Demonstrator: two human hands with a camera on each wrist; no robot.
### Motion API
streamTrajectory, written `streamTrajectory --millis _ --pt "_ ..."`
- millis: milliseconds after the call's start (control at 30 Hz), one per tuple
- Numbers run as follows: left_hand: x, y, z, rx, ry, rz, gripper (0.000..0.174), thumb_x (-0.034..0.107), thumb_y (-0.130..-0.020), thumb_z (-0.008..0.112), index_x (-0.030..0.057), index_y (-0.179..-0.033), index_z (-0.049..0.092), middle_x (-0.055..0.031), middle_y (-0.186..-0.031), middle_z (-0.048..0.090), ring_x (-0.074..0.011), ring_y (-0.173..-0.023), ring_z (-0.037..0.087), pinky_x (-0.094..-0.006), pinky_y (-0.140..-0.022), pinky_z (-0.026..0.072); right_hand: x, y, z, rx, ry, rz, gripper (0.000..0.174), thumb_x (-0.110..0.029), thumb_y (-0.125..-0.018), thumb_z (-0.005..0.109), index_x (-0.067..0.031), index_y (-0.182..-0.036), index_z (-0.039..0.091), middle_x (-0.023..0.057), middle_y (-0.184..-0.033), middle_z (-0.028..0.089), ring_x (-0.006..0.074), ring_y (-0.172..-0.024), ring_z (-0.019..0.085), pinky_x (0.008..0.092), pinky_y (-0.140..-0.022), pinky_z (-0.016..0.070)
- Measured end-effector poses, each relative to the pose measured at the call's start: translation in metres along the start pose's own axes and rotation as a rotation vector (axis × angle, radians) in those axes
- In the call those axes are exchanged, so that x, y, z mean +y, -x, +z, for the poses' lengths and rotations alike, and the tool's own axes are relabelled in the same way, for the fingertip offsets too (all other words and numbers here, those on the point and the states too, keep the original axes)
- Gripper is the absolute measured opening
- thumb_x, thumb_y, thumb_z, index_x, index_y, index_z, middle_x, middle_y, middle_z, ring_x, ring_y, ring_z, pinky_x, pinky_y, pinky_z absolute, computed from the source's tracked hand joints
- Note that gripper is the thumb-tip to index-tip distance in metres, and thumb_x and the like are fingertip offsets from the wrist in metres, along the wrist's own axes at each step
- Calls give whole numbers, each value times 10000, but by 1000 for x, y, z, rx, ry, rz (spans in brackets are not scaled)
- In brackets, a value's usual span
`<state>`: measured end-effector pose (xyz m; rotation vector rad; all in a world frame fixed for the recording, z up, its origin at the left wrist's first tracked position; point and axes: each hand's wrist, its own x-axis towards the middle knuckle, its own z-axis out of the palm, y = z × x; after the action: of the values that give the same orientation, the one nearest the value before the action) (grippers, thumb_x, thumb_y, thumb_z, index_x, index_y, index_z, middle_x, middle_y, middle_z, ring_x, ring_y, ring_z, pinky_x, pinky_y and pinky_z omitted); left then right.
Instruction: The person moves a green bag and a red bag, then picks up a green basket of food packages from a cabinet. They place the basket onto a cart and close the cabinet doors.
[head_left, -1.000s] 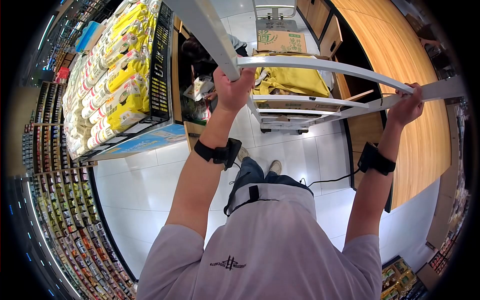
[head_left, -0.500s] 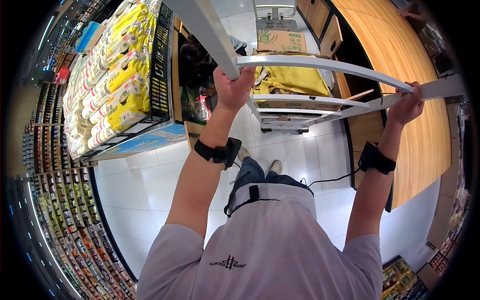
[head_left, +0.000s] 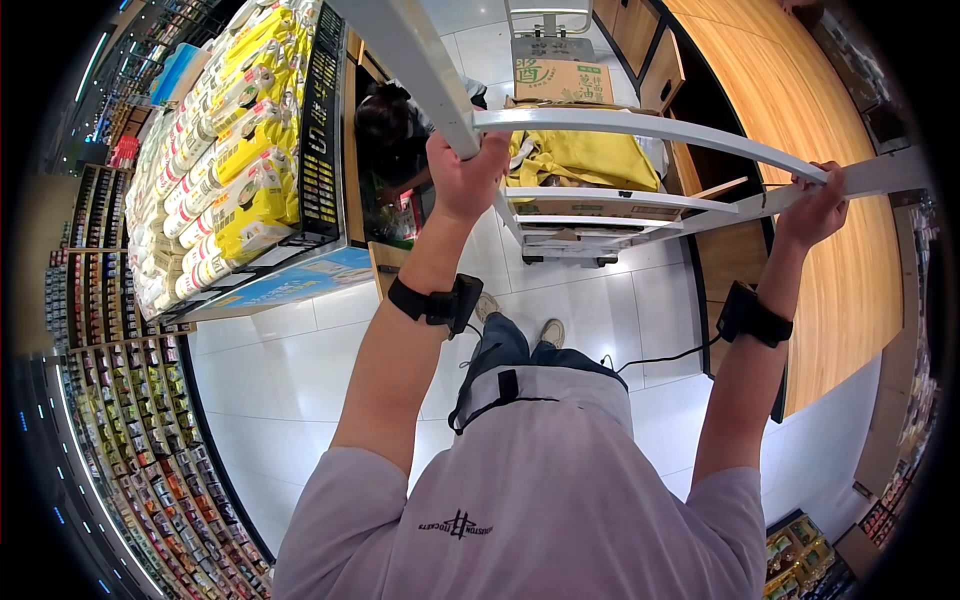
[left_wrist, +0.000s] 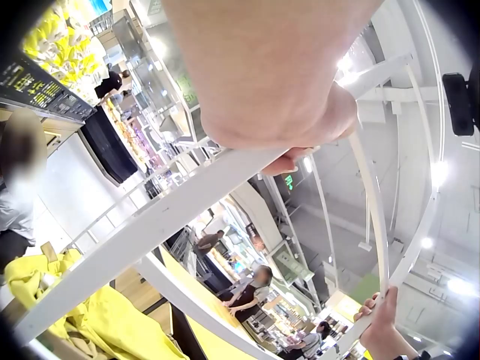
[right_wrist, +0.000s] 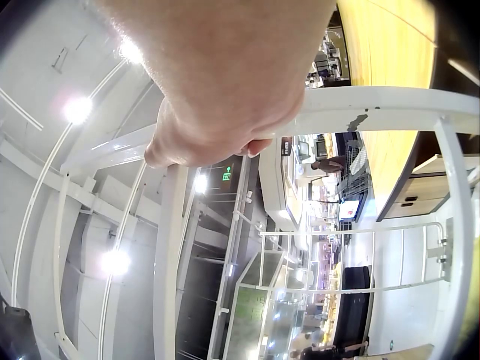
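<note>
A white metal frame [head_left: 640, 124] with curved crossbars spans the upper part of the head view. My left hand [head_left: 468, 177] grips its left upright just below the top crossbar. On the right upright, where that crossbar meets it, my right hand [head_left: 812, 208] is curled round the metal. The left wrist view shows the left hand [left_wrist: 281, 82] over the white rail [left_wrist: 172, 210], its fingers partly hidden behind it. In the right wrist view the right hand [right_wrist: 225, 90] wraps the rail [right_wrist: 375, 109], most fingers hidden. Yellow cloth [head_left: 590, 160] lies on boxes beyond the crossbars.
Stacked yellow-and-white packages [head_left: 240, 200] fill a display at left. A person [head_left: 385, 120] is low beside it, near an open drawer. A wooden counter [head_left: 840, 290] runs along the right; a carton [head_left: 562, 82] stands beyond the cloth. A cable [head_left: 670, 360] hangs by my right wrist.
Both my hands keep their hold on the frame, which has not visibly moved. The person low at the left has shifted their head and arm; a white item near them is out of sight.
</note>
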<state>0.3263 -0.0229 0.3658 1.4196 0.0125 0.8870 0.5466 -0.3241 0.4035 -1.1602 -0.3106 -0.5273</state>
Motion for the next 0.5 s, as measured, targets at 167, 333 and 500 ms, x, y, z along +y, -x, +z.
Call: streamTrajectory --millis 167,333,500 --pt "0 0 0 -2 0 -6 169 126 -899 572 62 -797 453 3 -528 419 -72 -400 387 -251 -422 365 1 0 -1 -3 -12 1 279 -258 -873 539 7 -786 528 91 -627 504 148 -548 461 277 -559 403" --pt "-1 0 0 0 -3 -3 176 126 -901 568 61 -783 456 2 -529 419 -71 -400 390 -252 -419 366 2 0 -3 -30 1 -16 296 -279 -877 543 8 -805 537 83 -625 510 154 -563 482 278 -578 419" --pt "-2 0 -1 10 -22 -7 173 124 -897 569 55 -780 463 3 -527 421 -71 -400 393 -247 -414 366 0 4 -3 4 67 -22 340 -317 -894 551 20 -941 548 90 -741 552 173 -690 534 287 -669 443"
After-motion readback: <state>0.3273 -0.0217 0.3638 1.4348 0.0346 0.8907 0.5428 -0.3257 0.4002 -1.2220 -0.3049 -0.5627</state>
